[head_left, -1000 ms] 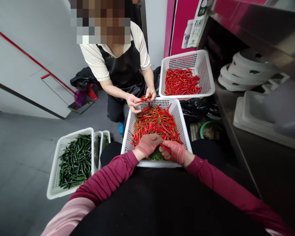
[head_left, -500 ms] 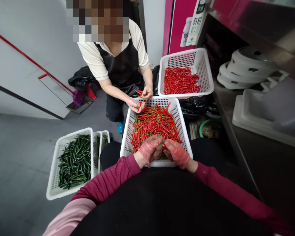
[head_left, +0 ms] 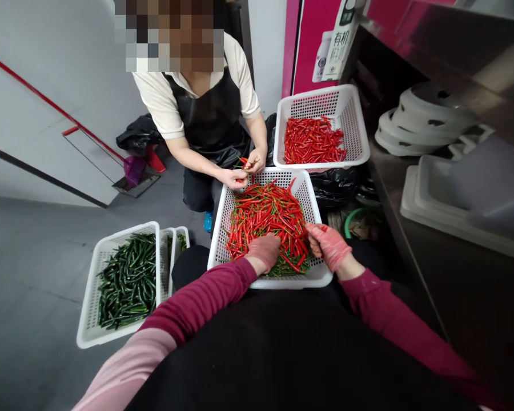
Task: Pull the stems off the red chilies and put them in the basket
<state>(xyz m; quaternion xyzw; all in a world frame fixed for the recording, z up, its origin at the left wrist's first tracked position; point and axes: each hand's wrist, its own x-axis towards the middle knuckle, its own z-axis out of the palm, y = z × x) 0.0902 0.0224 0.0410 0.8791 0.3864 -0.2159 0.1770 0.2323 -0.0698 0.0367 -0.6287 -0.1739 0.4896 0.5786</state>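
A white perforated basket (head_left: 325, 279) holds a heap of red chili peppers (head_left: 265, 211) with green stems. Over the near part of the heap is my left hand (head_left: 264, 252), in a thin reddish glove. It is curled downward, and its fingertips are hidden, so what it grips cannot be made out. At the basket's right rim my right hand (head_left: 330, 245), gloved likewise, is closed with a bit of red chili showing at its fingers. Loose green stems (head_left: 289, 265) lie near the basket's front edge.
Across from me a person's hands (head_left: 244, 171) hold red chilies over the basket's far rim. Behind it stands another white basket (head_left: 355, 142) of stemless red chilies. Green chilies (head_left: 128, 279) fill a basket at left. A metal counter (head_left: 424, 251) runs along the right.
My hands were together over the basket's near edge, working at a chili. They have parted: the left onto the heap, the right out to the right rim.
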